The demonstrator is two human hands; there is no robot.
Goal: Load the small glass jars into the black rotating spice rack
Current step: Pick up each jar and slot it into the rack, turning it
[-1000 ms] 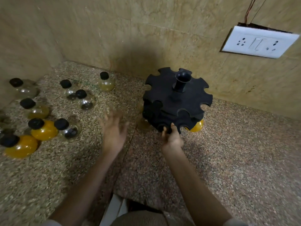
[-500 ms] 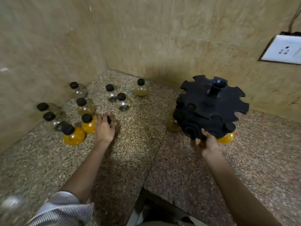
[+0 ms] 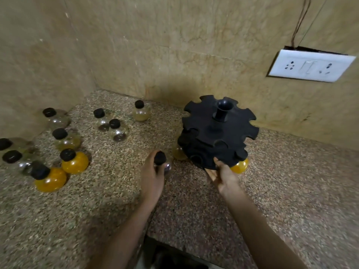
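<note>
The black rotating spice rack (image 3: 218, 133) stands on the granite counter near the back wall. Its lower tier holds a pale yellow jar (image 3: 178, 153) on the left and an orange jar (image 3: 240, 166) at the front right. My right hand (image 3: 223, 174) grips the rack's lower front edge. My left hand (image 3: 152, 175) holds a small clear glass jar with a black cap (image 3: 160, 159) just left of the rack. Several more capped jars stand loose at the left, among them two orange ones (image 3: 74, 162) (image 3: 50, 178).
The counter (image 3: 291, 191) sits in a corner of two beige stone walls. A white socket plate (image 3: 310, 66) hangs on the back wall at the right. The counter's front edge, with a dark gap (image 3: 174, 255), runs between my forearms.
My left hand has picked a clear jar from the group at the left and carried it right, close to the rack. My right hand has stayed on the rack's lower edge.
</note>
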